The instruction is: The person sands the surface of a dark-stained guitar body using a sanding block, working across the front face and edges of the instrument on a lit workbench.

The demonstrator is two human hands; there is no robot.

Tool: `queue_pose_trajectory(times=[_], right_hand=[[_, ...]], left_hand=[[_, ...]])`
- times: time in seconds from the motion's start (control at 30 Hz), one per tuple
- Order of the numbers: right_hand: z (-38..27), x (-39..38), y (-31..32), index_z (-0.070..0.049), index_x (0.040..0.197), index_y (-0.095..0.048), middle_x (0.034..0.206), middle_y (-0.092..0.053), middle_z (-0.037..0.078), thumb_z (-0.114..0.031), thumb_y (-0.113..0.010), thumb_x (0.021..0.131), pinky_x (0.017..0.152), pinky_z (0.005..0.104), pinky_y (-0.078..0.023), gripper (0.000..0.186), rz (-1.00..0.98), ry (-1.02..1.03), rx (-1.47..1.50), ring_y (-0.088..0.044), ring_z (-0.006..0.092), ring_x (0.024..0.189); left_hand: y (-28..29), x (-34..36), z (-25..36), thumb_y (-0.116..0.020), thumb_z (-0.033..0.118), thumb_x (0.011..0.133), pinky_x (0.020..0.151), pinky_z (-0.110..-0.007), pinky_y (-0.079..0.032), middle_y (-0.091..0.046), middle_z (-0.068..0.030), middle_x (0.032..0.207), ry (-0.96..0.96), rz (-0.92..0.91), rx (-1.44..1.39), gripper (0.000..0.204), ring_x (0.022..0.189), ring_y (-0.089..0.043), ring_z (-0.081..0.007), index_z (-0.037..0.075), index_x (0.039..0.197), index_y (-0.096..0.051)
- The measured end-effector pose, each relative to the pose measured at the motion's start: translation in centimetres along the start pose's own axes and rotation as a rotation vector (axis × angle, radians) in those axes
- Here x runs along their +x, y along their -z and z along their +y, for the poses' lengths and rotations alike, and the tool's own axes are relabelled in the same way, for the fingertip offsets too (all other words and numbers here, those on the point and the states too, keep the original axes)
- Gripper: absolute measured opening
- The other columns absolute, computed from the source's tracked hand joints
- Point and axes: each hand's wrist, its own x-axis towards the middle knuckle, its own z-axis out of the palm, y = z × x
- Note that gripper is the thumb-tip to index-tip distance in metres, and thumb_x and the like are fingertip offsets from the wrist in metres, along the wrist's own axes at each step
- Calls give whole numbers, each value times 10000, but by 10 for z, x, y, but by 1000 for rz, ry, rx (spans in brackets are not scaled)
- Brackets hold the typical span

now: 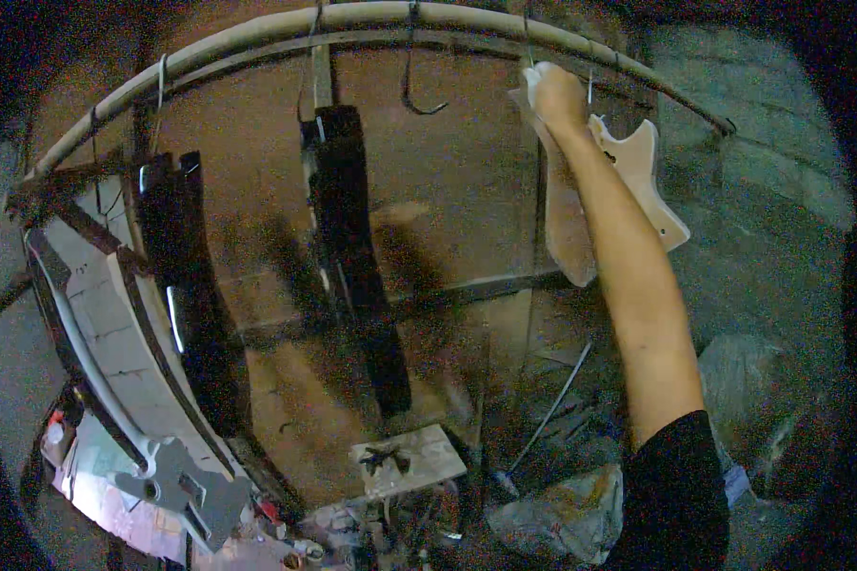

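My right hand [562,100] is raised to the curved pale rail [467,23], its fingers closed around a small white thing [536,76] beside a hanging wire; what that thing is, I cannot make out. Below the hand hang pale wooden guitar-body-shaped pieces [652,186], one [568,233] partly behind my forearm. An empty dark hook [419,105] hangs left of my hand. My left hand is out of view.
Long glossy black pieces [348,209] hang at middle and left. A grey guitar body [209,514] hangs lower left. Below are a white board [433,462] with dark shapes, a long rod [552,409], a crumpled sack [562,514] and clutter. A block wall [771,143] stands at right.
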Motion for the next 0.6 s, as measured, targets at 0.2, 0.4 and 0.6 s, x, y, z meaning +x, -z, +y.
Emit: queue_pose_trajectory(times=[0.2,0.4,0.6], right_hand=[[-12,-34,-18,-43,1082,-741,1041,-740,238,-298,-619,1013,878,545,-548,291,-33,9,138,-699,464,991],[29,-124,48,-39,1268,-697,1171,-717,144,-205,-570,1033,889,415,-589,315,-11,647,-60,-690,300,1057],[56,-462,117,-65,917,-647,958,-703,76,-246,-514,1051,722,371,-520,261,-14,-425,342,-655,223,823]], left_hand=[[31,16,-32,-830,313,880,799,-444,-593,-759,-179,1009,-86,222,-148,404,884,-731,-291,7,1134,-757],[68,8,-161,-1049,300,601,1177,-457,-434,-592,-257,1407,402,367,274,1039,1328,-563,-359,-120,1396,-528],[100,-6,-75,-962,77,694,1000,-406,-557,-669,-172,1234,454,304,-122,796,1083,-672,-286,-104,1349,-547]])
